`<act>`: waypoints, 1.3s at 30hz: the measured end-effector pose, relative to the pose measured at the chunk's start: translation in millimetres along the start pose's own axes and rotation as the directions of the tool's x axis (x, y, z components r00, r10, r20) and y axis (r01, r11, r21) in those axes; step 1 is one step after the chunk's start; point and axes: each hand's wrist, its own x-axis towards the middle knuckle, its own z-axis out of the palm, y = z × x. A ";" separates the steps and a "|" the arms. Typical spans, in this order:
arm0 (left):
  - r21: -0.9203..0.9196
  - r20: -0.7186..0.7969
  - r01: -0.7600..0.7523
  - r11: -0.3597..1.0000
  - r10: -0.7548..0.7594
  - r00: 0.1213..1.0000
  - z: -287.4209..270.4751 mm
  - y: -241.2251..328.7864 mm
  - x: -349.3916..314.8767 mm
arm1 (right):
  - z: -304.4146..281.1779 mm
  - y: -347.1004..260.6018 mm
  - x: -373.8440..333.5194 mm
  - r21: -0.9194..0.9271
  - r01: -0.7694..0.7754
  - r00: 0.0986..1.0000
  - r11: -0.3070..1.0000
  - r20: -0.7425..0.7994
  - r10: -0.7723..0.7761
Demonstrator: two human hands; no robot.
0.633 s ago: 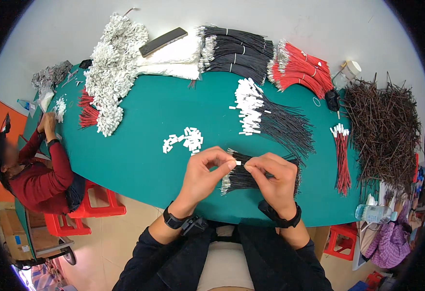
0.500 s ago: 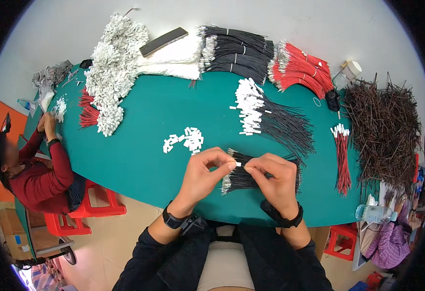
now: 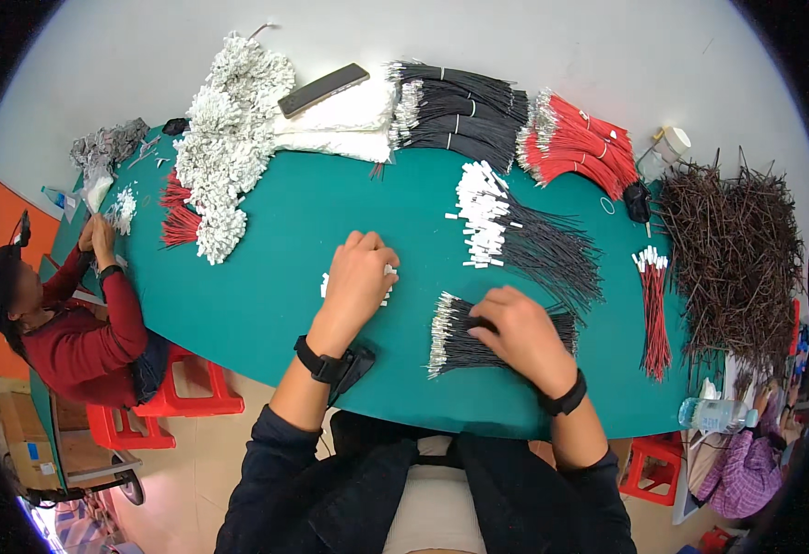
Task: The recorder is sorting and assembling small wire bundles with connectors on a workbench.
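My left hand (image 3: 360,274) is over a small heap of loose white plastic connector housings (image 3: 388,288), its fingers curled down among them and hiding most. What its fingertips pinch, if anything, is hidden. My right hand (image 3: 515,334) rests over a bundle of black wires (image 3: 460,343) with bare metal terminals at their left ends. Its thumb and fingers are bent together at the wires; whether a single wire is between them I cannot make out. Beyond this bundle lies a fanned pile of black wires (image 3: 552,242) with white housings (image 3: 483,217) at their ends.
Tied black bundles (image 3: 473,115) and red bundles (image 3: 580,148) line the table's (image 3: 266,305) far side. White housings-tipped wires (image 3: 229,138) heap at left, dark wires (image 3: 732,258) at right. A red-wire bunch (image 3: 653,314) lies nearer. A co-worker (image 3: 81,342) works at far left.
My hands have parted. The left moved left and away to the loose housings; the right shifted slightly onto the black wires. The white housing between my fingers no longer shows there.
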 end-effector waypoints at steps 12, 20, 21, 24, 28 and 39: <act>0.035 0.038 0.009 0.999 -0.011 0.999 6.1 0.2 -2.7 | 22.1 -2.7 -5.0 0.026 -0.070 0.997 0.997 0.010 0.070; -0.083 -0.011 0.078 0.994 -0.079 0.997 4.0 0.5 -2.9 | 21.6 -2.7 -6.3 0.110 -0.061 0.995 0.992 -0.077 0.069; -0.169 -0.017 0.106 0.980 -0.111 0.994 0.4 4.4 -2.3 | 22.2 -0.7 -7.2 0.125 -0.050 0.994 0.991 -0.091 0.062; -0.468 -0.021 0.176 0.866 -0.210 0.978 -4.5 17.1 -6.1 | 21.2 0.6 -8.8 0.156 -0.033 0.993 0.987 -0.103 0.049; -0.878 0.146 0.271 0.395 -0.318 0.937 -13.3 31.6 -15.5 | 19.5 -0.1 -9.0 0.186 -0.013 0.995 0.982 -0.097 0.032; -0.975 0.176 0.209 0.076 -0.310 0.934 -20.6 68.5 -26.8 | -10.9 -32.8 -12.7 0.580 -0.111 0.944 0.807 -0.192 0.268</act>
